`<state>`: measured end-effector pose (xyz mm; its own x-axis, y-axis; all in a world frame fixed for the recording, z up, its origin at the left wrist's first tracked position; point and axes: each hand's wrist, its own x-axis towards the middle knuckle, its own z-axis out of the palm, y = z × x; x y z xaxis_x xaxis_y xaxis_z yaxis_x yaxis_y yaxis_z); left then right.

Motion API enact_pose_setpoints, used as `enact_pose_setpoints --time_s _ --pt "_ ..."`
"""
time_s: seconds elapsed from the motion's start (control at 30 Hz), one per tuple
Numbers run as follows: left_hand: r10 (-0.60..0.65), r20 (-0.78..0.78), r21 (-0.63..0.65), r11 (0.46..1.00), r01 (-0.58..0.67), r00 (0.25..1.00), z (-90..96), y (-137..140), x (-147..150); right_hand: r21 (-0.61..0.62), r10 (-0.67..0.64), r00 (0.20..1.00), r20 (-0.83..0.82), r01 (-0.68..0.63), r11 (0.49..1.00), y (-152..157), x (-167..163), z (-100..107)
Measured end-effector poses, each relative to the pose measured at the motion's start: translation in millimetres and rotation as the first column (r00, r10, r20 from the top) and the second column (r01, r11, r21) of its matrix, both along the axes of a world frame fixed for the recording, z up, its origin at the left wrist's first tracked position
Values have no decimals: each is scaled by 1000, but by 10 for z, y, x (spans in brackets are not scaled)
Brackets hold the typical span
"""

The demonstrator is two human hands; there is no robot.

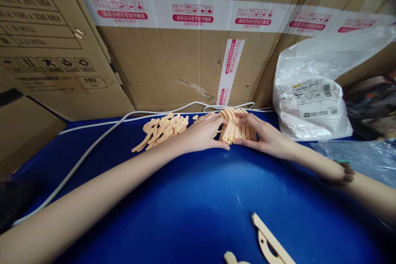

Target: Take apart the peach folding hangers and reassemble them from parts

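A row of flat, beige, slightly bent strips [230, 126], packed side by side, stands at the back of the blue table. My left hand [206, 134] is curled against the left end of this row, its thumb low at the front and its fingers at the back. From the other side my right hand [267, 135] grips the row, fingers over the top and thumb at the front edge. Just left of my left hand lies a loose pile of beige hook-shaped pieces [165, 130]. A few small beige bits are partly hidden behind my left hand.
Cardboard boxes [173, 62] wall off the back and left. A white cable [93, 148] runs along the table's back and left. A white plastic bag [312, 103] stands at the right, near clear plastic film [361, 161]. A beige bar with an arched part [272, 241] lies in front.
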<state>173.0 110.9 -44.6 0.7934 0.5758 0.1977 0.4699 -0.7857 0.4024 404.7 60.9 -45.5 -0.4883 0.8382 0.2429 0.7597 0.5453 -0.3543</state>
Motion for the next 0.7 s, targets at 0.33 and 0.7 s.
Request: enact_pose_setpoints --time_s 0.33,0.7 --pt "-5 -44 45 999 7 999 39 -27 18 2 12 1000 -13 -12 1000 6 10 -9" --pt "15 -23 56 998 -14 1000 27 -42 40 11 10 1000 -20 -10 1000 -18 4 -10"
